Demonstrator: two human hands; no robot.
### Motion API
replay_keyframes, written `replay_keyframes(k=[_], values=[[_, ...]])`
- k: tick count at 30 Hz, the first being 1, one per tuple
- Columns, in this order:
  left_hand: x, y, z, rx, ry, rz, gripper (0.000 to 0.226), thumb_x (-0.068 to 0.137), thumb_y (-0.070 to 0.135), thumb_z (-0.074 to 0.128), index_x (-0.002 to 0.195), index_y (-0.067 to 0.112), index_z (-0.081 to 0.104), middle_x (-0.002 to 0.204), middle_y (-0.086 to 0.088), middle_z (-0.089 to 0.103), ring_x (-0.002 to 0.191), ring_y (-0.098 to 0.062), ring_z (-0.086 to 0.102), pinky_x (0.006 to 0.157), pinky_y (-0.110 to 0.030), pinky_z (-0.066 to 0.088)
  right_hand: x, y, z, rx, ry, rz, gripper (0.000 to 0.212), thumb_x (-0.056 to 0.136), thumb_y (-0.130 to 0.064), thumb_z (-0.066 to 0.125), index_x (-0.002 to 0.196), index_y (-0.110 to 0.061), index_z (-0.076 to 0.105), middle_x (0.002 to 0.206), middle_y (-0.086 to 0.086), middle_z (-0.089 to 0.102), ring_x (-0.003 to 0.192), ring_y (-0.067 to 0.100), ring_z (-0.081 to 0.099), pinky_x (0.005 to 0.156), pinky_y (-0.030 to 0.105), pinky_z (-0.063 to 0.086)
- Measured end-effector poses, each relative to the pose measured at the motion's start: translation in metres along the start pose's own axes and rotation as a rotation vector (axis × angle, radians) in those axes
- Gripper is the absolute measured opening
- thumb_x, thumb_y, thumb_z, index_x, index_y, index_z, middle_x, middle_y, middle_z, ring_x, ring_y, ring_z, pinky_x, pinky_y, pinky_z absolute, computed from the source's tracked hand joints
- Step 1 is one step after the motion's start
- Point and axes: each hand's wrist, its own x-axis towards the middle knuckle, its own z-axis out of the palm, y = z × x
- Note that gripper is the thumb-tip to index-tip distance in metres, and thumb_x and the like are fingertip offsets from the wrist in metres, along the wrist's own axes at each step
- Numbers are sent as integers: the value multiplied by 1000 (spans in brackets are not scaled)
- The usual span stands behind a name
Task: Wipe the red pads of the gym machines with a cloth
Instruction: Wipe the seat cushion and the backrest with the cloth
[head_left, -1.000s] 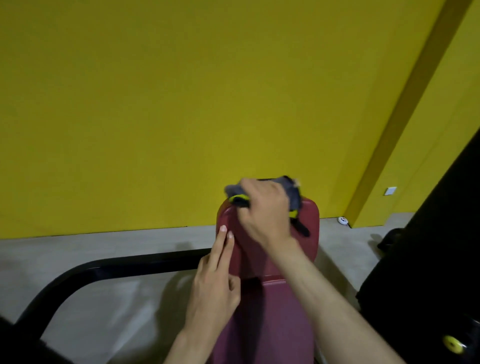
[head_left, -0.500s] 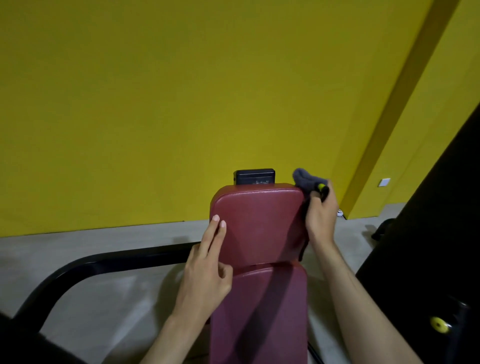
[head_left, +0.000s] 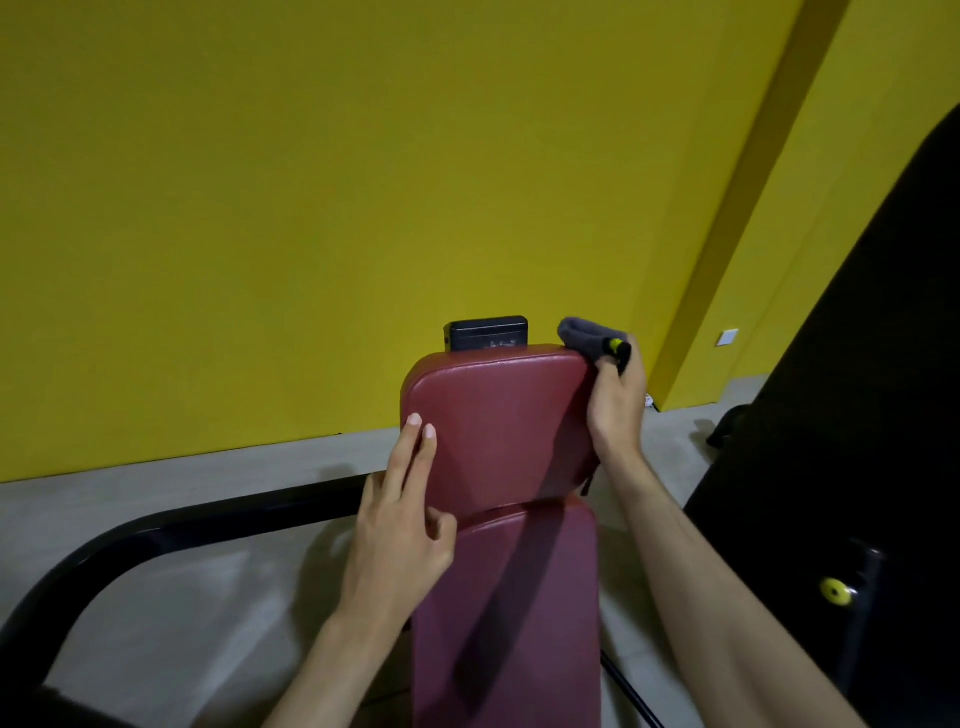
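While right hand (head_left: 615, 410) grips cloth (head_left: 584, 338) beside upper pad (head_left: 509, 421), left hand (head_left: 400, 525) straight-fingered on it

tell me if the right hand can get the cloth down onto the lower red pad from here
Probably yes. The right hand grips the cloth at the upper pad, top right corner, and the lower pad beneath is bare; the left hand rests on the upper pad's left side.

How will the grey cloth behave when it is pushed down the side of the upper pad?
Probably floppy: the grey cloth bunches and folds in the right hand rather than holding a shape. Likely light, since curled fingers alone carry it. On the upper red pad, whose cover looks smooth, it should glide easily if kept pressed flat.
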Motion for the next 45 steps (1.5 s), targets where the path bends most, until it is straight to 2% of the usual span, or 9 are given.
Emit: replay_keyframes(k=[6,9,12,21,27,33,38,41,45], values=[[0,-4,1,27,-6,16,91,83,12,67,162,22,23,170,16,1,104,-15,50,81,-24,49,-62,69,-22,13,134,327,28,99,-5,43,121,-16,57,105,4,65,98,24,60,87,36,45],[0,-5,0,23,-17,21,91,84,13,67,163,22,22,170,17,0,103,-15,50,82,-27,53,-76,64,-23,44,153,376,22,98,-2,41,109,-12,57,86,3,59,78,22,54,74,35,41],[-2,-4,-4,-8,-39,29,91,86,14,67,163,24,19,169,19,-4,106,-12,48,83,-23,48,-43,31,-15,25,155,318,29,96,-15,42,116,-17,63,104,4,67,94,23,60,87,39,46],[-4,-17,-31,-48,-153,131,76,98,19,57,163,32,18,166,29,-10,119,-8,51,86,-22,50,-29,-63,54,-749,-234,-639,13,88,-23,48,97,-18,56,80,1,63,84,32,58,82,44,41],[-13,-38,-59,155,118,105,26,89,15,68,115,21,70,128,7,62,104,-18,64,75,-34,56,-83,-85,125,-1005,-476,-986,24,78,-28,46,94,-21,62,80,-1,65,85,30,62,88,45,41],[-30,-59,-87,196,183,2,16,92,13,62,104,20,70,104,9,65,92,-14,61,70,-31,53,-127,-55,131,-1388,-747,-1284,18,85,-26,48,86,-17,64,76,4,65,84,32,58,108,49,35],[-33,-61,-95,227,199,-9,14,93,14,61,102,20,70,102,9,65,89,-15,60,66,-27,46,-171,6,98,-1599,-1215,-1347,37,89,-38,51,117,-19,66,105,4,72,109,28,60,106,42,38],[-33,-58,-96,235,195,-8,14,94,15,61,103,20,70,102,10,65,89,-15,61,64,-30,49,-149,1,85,-1278,-1113,-1529,28,89,-25,48,107,-17,67,102,6,72,112,30,63,99,39,46],[-32,-55,-97,228,193,-14,14,95,15,61,104,20,70,102,10,65,89,-15,60,64,-29,47,-91,-50,89,-996,-588,-1569,18,97,-9,47,106,-16,60,121,10,67,125,32,60,109,46,40]])
